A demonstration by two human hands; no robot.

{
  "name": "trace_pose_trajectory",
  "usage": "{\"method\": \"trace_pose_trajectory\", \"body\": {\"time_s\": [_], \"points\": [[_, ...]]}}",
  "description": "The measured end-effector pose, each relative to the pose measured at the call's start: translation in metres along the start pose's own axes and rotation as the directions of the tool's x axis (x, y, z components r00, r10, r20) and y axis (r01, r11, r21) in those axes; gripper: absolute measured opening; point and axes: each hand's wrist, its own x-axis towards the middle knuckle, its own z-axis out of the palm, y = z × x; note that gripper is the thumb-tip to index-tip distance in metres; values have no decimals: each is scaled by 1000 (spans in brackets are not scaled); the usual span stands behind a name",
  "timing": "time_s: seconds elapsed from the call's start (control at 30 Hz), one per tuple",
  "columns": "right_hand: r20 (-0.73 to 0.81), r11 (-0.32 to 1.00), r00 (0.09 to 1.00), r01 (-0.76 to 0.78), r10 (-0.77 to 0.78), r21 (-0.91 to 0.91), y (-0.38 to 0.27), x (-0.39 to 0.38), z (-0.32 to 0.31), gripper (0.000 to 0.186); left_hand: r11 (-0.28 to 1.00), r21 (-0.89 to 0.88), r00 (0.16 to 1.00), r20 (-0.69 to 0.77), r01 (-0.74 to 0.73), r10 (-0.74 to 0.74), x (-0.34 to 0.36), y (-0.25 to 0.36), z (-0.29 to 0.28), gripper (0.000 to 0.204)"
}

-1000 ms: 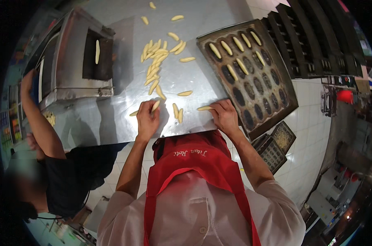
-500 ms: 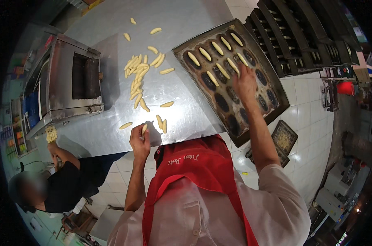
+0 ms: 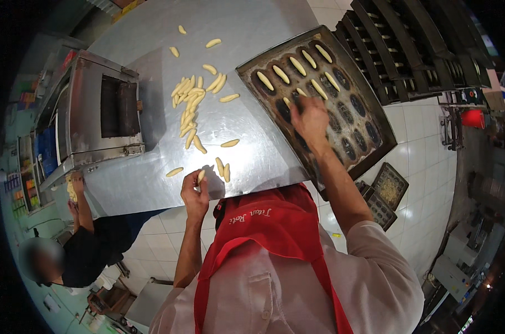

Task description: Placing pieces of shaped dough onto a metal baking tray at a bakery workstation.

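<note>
Over a dark baking tray (image 3: 383, 147) ahead and to our right, our right hand (image 3: 312, 117) reaches down, fingers bunched together, partly hiding the dough sticks beneath. We cannot tell whether it grips one or only touches it. Just beyond this hand, a row of five pale dough sticks (image 3: 298, 66) fills the far oval hollows, one in each, with more in the next row.

At the near edge of the metal bench (image 3: 258, 150), our left hand (image 3: 195, 197) pinches a single dough stick (image 3: 201, 176) between thumb and fingers. Just right of it lie two loose dough sticks (image 3: 219, 166), close together; another piece (image 3: 174, 172) lies to its left. Ahead of that hand sits a heap of dough sticks (image 3: 190, 106), others scattered around it.

Farther left of our left hand stands a steel machine (image 3: 88, 106) with a dark opening, and a co-worker (image 3: 88, 259) in black handles a pale clump (image 3: 71, 192). Beyond our right hand rise stacked dark trays (image 3: 430, 42).
</note>
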Motion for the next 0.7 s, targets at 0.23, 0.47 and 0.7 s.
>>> {"method": "trace_pose_trajectory", "body": {"time_s": [0.23,0.47,0.7], "points": [[131,986,983,-139,126,95,-20,-17,9,34,988,-129,996,39,88,-84,19,-2,-10,24],[-154,981,970,-192,187,-20,70,57,-17,40,948,-227,975,74,222,-211,21,-1,-14,23],[-117,974,978,-185,170,-131,79,69,-24,39,916,-385,993,76,116,-93,46,25,32,18]]}}
